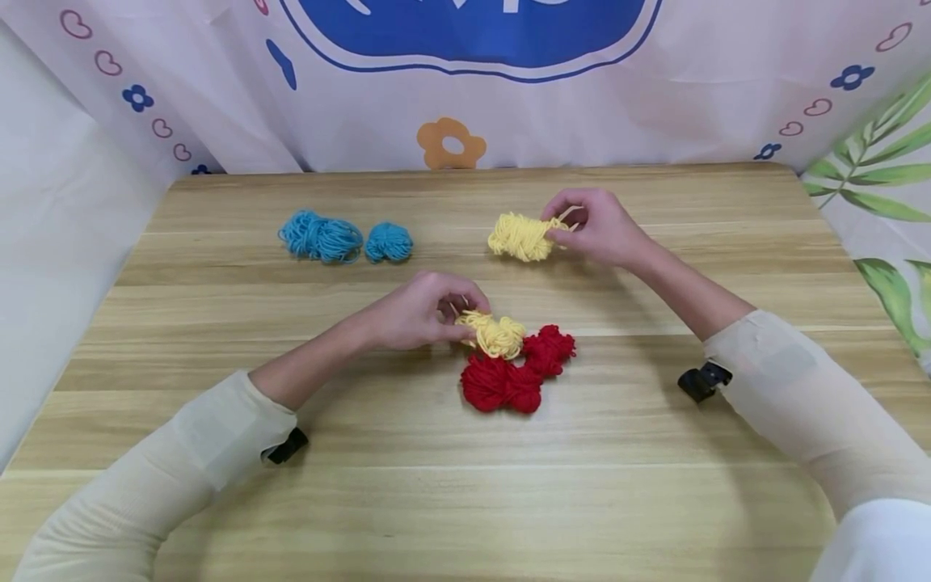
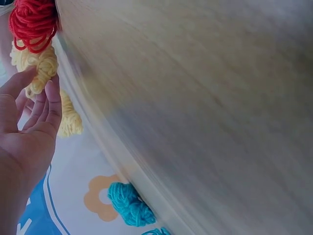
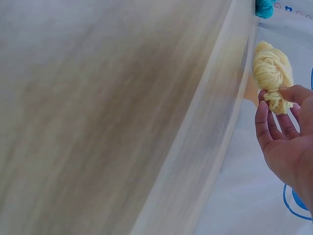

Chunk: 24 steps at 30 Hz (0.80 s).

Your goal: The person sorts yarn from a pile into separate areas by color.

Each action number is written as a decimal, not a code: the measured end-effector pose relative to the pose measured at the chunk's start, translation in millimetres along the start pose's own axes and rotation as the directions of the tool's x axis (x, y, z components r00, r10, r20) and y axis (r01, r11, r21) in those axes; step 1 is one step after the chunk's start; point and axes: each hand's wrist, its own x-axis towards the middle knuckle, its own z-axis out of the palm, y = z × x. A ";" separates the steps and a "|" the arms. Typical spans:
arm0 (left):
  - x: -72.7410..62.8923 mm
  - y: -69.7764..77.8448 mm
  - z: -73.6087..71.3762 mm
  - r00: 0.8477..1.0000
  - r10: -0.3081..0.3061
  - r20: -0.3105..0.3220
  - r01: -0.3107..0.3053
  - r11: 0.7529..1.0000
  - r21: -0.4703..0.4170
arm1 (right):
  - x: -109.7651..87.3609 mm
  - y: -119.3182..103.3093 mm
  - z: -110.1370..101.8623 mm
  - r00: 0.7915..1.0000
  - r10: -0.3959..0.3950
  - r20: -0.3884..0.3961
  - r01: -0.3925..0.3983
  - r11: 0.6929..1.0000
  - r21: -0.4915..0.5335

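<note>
My left hand [image 1: 418, 314] pinches the left end of a small yellow yarn bundle [image 1: 500, 335] between thumb and fingers. That bundle lies right against two red yarn bundles, a larger one [image 1: 502, 384] and a smaller one [image 1: 549, 351]. Farther back, my right hand [image 1: 600, 229] pinches the right end of a larger yellow yarn bundle [image 1: 520, 237]. In the right wrist view, the thumb and fingers close around the tied, looped end of this yellow bundle [image 3: 272, 73]. The left wrist view shows the red yarn [image 2: 33, 22] beside the pinched yellow one [image 2: 41, 68].
Two blue yarn bundles, a larger one [image 1: 320, 237] and a smaller one [image 1: 389, 242], lie at the back left of the wooden table [image 1: 451, 501]. A printed white cloth [image 1: 349, 121] hangs behind the table's far edge. Black camera mounts [image 1: 704, 381] sit at both forearms.
</note>
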 end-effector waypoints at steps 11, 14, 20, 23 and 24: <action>-0.8 1.4 -0.4 1.000 0.005 -0.013 -0.005 1.000 0.007 | 12.5 4.7 1.9 0.999 -0.003 -0.041 0.001 0.999 -0.042; -0.9 2.3 -0.2 1.000 0.007 -0.017 -0.007 1.000 0.006 | 15.9 7.1 2.1 0.999 -0.002 -0.051 0.001 0.999 -0.032; -0.1 2.6 -0.7 0.999 0.018 -0.028 -0.018 1.000 0.004 | 20.8 11.7 1.3 0.998 0.020 -0.058 -0.022 0.999 -0.028; 0.3 2.8 -0.9 0.999 0.021 -0.036 -0.021 1.000 0.007 | 22.5 12.4 1.7 0.997 0.027 -0.067 -0.028 0.999 -0.026; 0.3 3.1 -1.0 0.999 0.020 -0.039 -0.020 1.000 0.010 | 23.0 12.8 1.8 0.997 0.028 -0.071 -0.030 0.999 -0.024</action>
